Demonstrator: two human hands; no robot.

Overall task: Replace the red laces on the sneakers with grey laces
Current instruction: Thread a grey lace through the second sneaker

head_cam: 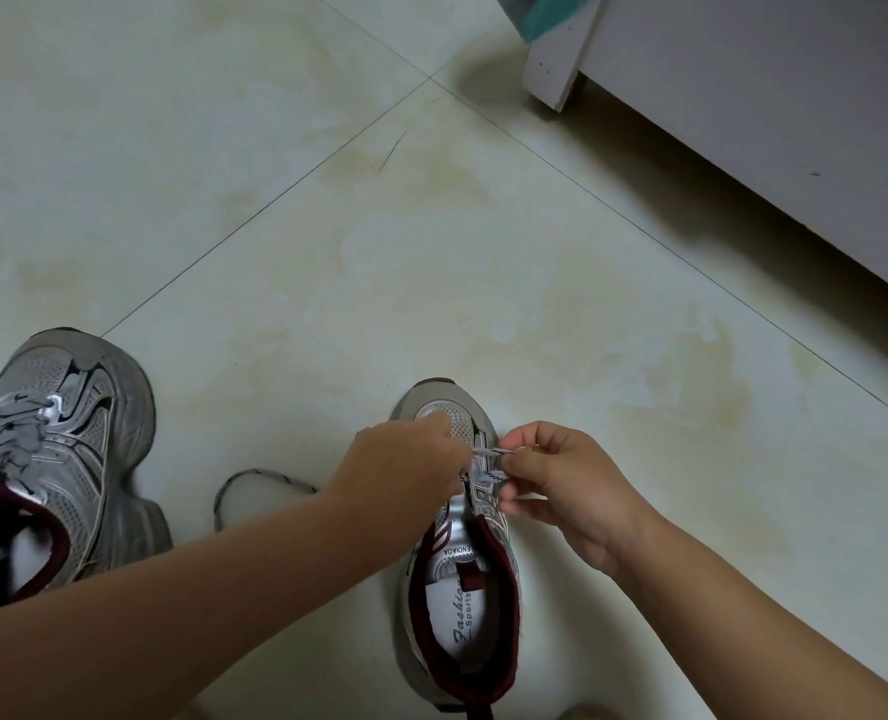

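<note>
1. While the silver-grey mesh sneaker with the dark red lining (457,563) stands toe-away on the pale tiled floor (327,252), a person works the flat grey lace with dark flecks (491,452) across its lowest eyelets, near the toe.
2. The left hand (400,465) reaches over the tongue with its fingers curled down at the lace; the right hand (551,475) pinches the lace end between thumb and fingertips just beside the eyelet row.
3. The second grey sneaker (72,449), well apart at the left, already carries grey lacing, so this looks like the last shoe, barely begun.
4. A loose loop of the lace (244,485) trails on the floor beside the left forearm.
5. Done well, the step likely calls for keeping the flat lace untwisted, drawing both ends to matching length across the bottom bar, and steadying the shoe so the pull does not drag it.
6. A white cabinet (743,148) stands beyond.
</note>
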